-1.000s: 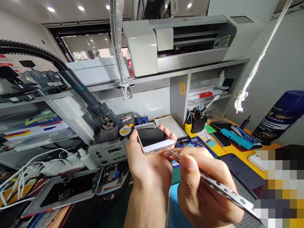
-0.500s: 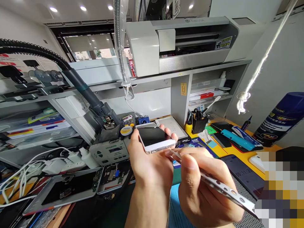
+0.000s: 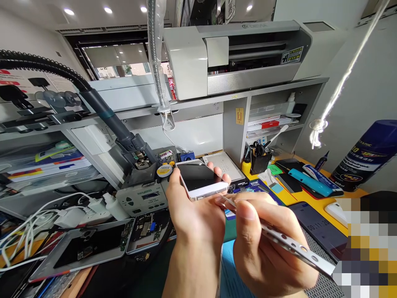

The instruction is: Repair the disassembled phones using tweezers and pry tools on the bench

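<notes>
A white smartphone (image 3: 201,179) with a dark, glossy screen lies face up in my left hand (image 3: 195,215), its fingers and thumb closed along both long sides. My right hand (image 3: 269,240) pinches metal tweezers (image 3: 299,250) with round holes along the handle. The thin tip of the tweezers reaches the phone's near bottom edge, close to its right corner. Whether the tip touches the phone or goes into it, I cannot tell. Some of my right fingers lie against the left palm below the phone.
Opened tablet or phone shells (image 3: 93,244) lie at lower left beside white cables (image 3: 27,223). A grey rework station (image 3: 144,198) stands behind my left hand. At right are a phone showing a timer (image 3: 321,225), a spray can (image 3: 362,157) and a black tool holder (image 3: 260,159).
The phone and my left hand have shifted very slightly left. My right hand and the tweezers look almost unmoved.
</notes>
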Action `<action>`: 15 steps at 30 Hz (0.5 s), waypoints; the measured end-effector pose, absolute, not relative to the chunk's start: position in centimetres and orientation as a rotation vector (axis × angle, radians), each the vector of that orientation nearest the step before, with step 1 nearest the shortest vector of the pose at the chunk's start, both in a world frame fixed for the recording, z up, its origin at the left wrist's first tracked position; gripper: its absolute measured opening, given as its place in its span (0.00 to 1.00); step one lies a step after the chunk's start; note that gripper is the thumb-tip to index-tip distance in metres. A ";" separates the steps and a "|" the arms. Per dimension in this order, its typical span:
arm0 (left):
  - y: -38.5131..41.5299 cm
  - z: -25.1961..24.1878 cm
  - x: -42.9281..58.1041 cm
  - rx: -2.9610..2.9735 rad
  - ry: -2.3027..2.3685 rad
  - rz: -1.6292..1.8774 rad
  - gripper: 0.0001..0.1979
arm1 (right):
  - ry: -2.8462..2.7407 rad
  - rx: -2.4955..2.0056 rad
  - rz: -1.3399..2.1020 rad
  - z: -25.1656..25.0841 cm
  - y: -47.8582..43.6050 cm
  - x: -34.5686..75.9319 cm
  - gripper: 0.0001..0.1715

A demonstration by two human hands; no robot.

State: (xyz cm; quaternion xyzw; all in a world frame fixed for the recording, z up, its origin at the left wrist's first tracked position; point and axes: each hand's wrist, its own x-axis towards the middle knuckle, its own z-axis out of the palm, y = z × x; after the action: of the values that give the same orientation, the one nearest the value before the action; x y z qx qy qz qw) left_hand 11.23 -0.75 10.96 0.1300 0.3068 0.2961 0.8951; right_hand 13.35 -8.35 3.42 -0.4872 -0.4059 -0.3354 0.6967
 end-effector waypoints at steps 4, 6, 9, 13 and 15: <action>-0.8 10.9 11.3 0.269 0.640 0.608 0.20 | -0.909 -1.076 -0.783 3.5 -8.3 13.4 0.18; -0.8 10.9 11.4 0.262 0.639 0.609 0.20 | -0.909 -1.081 -0.786 3.6 -8.2 13.4 0.18; -0.8 10.9 11.4 0.255 0.641 0.613 0.20 | -0.905 -1.102 -0.780 3.7 -8.2 13.4 0.18; -0.8 10.9 11.4 0.267 0.644 0.607 0.19 | -0.903 -1.070 -0.810 3.6 -8.2 13.5 0.19; -0.8 10.8 11.4 0.266 0.645 0.606 0.20 | -0.895 -1.073 -0.811 3.5 -8.2 13.5 0.18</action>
State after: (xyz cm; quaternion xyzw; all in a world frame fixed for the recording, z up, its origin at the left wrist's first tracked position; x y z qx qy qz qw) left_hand 11.45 -0.78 10.83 0.1281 0.3110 0.2925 0.8952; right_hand 13.52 -8.17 3.53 -0.4801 -0.4005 -0.3629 0.6910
